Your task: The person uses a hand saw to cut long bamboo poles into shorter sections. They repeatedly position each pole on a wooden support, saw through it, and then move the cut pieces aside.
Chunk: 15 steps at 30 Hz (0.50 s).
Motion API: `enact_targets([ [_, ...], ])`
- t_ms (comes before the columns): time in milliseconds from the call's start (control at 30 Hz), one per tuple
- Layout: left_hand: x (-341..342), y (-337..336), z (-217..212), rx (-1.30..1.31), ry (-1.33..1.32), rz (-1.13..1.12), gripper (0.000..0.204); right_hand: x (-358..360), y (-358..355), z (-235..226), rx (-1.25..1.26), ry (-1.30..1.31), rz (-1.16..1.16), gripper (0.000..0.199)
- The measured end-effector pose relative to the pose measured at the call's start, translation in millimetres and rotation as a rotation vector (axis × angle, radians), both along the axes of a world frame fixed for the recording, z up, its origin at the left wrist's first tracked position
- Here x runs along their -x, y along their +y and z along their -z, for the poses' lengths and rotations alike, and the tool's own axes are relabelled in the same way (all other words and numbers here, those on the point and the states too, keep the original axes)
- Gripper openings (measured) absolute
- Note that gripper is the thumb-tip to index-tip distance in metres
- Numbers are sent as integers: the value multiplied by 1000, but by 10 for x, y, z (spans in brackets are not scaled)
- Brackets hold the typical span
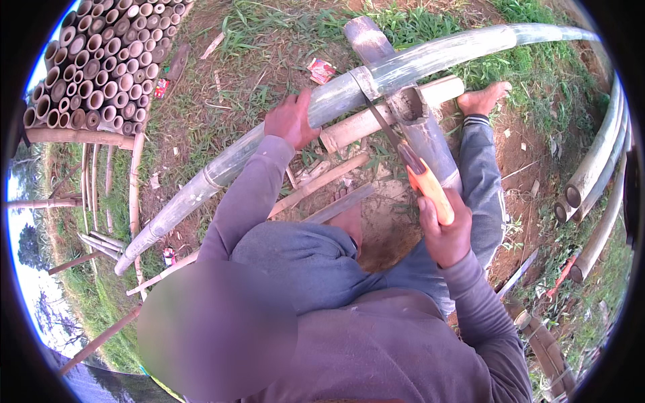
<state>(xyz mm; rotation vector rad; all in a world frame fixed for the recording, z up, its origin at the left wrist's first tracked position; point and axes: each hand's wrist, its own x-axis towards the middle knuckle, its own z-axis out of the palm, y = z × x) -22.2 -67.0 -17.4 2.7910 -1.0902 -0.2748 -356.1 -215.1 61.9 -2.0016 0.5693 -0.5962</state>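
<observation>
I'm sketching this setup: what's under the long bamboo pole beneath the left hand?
A grey bamboo stub shows beyond the pole, and a hollow-ended piece on the near side. The pole hides what lies directly beneath, and whether they join.

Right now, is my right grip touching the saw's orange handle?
Touching. The head view shows your right grip holding the lower end of the orange handle, with no gap between them.

saw handle [431, 193]: orange | bamboo pole [443, 58]: green, whitish streaks | trousers [295, 258]: blue
</observation>
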Motion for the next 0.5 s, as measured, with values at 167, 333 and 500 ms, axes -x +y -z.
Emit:
enact_targets([
  [167,-32,-99,-157,-26,30,-9,84,-1537,-317,193,107,157,82,35],
  [333,-26,61,-81,-8,-2,-14,90,-329,-5,-83,-103,140,4,27],
  [500,-50,25,-5,-23,-15,-22,90,89,20,-90,-120,74,13,21],
])
